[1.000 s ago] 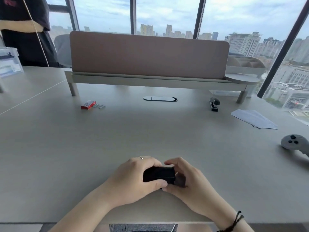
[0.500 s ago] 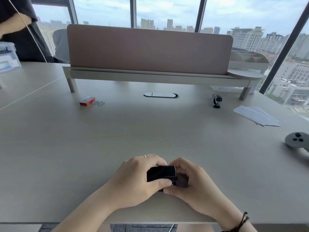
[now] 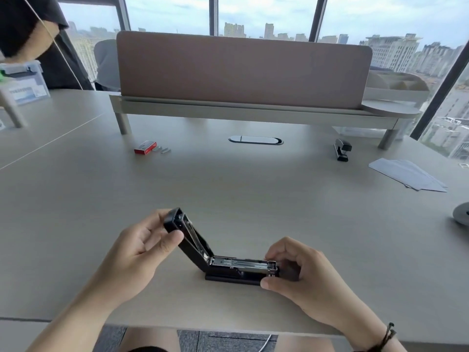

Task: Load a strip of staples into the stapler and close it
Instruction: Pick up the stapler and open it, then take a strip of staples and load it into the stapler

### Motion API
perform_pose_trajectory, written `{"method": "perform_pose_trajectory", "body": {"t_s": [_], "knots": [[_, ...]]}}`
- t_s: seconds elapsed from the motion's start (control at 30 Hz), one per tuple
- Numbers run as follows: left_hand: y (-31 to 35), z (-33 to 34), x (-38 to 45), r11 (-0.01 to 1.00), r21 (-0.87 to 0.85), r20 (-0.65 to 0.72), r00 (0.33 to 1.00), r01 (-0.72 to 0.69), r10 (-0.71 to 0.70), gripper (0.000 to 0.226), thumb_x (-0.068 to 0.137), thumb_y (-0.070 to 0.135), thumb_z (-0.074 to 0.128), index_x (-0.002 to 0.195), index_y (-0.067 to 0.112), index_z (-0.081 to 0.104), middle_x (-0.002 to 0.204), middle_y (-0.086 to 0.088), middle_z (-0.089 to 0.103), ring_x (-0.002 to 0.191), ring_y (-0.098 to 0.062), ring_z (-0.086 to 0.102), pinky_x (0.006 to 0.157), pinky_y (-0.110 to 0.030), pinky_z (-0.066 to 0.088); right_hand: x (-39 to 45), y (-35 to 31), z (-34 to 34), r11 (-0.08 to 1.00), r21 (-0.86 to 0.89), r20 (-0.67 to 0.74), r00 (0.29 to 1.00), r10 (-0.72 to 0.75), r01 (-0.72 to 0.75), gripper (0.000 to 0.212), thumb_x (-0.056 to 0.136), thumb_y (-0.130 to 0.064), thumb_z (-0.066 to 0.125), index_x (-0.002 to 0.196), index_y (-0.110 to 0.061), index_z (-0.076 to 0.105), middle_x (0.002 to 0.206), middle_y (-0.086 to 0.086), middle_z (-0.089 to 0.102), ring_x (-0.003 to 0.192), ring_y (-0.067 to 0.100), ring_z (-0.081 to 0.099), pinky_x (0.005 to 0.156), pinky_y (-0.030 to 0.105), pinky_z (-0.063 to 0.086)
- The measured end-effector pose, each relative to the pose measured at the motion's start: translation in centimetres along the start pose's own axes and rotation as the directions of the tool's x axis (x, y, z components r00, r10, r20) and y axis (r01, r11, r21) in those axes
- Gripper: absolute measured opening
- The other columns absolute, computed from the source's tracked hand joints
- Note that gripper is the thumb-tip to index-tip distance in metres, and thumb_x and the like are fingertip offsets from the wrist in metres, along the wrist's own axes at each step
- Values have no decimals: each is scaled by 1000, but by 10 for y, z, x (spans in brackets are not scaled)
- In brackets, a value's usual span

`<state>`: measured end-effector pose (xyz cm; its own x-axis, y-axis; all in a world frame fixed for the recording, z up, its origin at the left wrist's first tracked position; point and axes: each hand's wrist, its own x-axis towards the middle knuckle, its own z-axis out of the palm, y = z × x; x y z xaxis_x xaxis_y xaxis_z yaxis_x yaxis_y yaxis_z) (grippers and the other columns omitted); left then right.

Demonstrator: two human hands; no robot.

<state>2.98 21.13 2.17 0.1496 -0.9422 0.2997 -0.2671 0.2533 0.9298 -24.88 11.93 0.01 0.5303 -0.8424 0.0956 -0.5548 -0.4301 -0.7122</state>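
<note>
With the left hand (image 3: 142, 247) gripping the raised cover and the right hand (image 3: 291, 270) gripping the stapler (image 3: 238, 269) base, fetch the far staples (image 3: 165, 149) carefully.

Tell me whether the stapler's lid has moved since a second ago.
Yes. The lid has swung up and left off the stapler base, which lies on the desk; the left hand holds it open.

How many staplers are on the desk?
2. One stapler lies open near the desk's front edge, held by the left hand and right hand. The second stapler sits closed at the far right, near the shelf leg.
</note>
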Motion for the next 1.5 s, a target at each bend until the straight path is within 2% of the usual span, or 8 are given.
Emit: {"method": "perform_pose_trajectory", "body": {"t_s": [0.1,0.3,0.4,0.6,0.87,1.1,1.3,1.5], "knots": [[-12,-23,-8,994,98,46,997,54,-59,13,89,25,72,102,23,70,97,5,78,95,-4,70,86,-5,47,-1,1,1,1000,12,-8,1000,-7,7,31,68,-33,86,88,-32,63,66,-27,64,55,5,47,55,18,36],[-22,-50,-16,880,457,151,964,129,-220,63,58,79,69,103,36,67,99,7,73,92,-11,67,87,-22,48,1,4,1,999,29,9,1000,-20,20,29,69,-35,84,89,-33,63,69,-16,68,54,6,43,56,23,37],[-25,-47,-15,809,581,164,960,92,-227,54,59,74,70,102,43,64,107,11,69,95,-14,65,91,-37,51,1,4,2,1000,22,9,1000,-17,16,29,69,-35,84,88,-34,63,71,-19,69,54,6,45,57,23,38],[-24,-46,-17,823,561,145,968,91,-206,42,63,62,67,101,44,64,105,13,68,96,-8,62,86,-17,44,0,3,2,1000,25,19,1000,-3,3,30,68,-36,84,90,-35,63,79,-19,73,56,5,48,59,25,41],[-26,-57,4,905,389,241,929,173,-281,56,62,62,81,107,31,69,104,5,74,98,-17,69,91,-41,53,1,4,-1,995,97,49,998,-35,30,46,61,-47,81,103,-41,64,97,-19,74,57,4,47,62,22,43],[-36,-49,71,896,414,17,983,160,-184,6,85,33,75,84,28,73,81,-4,76,66,-13,69,70,-34,53,46,-9,-3,973,230,21,1000,2,-7,27,73,-49,75,97,-37,71,88,-5,73,74,21,65,69,25,49],[-57,-55,125,894,407,-161,978,187,-131,17,91,19,69,74,21,70,66,2,69,56,-11,62,58,-26,48,144,-24,25,992,108,59,997,57,-63,16,83,-32,78,97,-25,73,80,-9,68,57,-6,56,56,15,46],[-89,-75,149,916,262,-458,874,305,-160,22,87,15,70,67,25,68,54,5,64,45,-11,57,53,-24,44,254,-44,76,990,117,32,997,70,-73,26,79,-36,79,101,-25,71,93,-2,69,71,11,61,58,25,48]]}}
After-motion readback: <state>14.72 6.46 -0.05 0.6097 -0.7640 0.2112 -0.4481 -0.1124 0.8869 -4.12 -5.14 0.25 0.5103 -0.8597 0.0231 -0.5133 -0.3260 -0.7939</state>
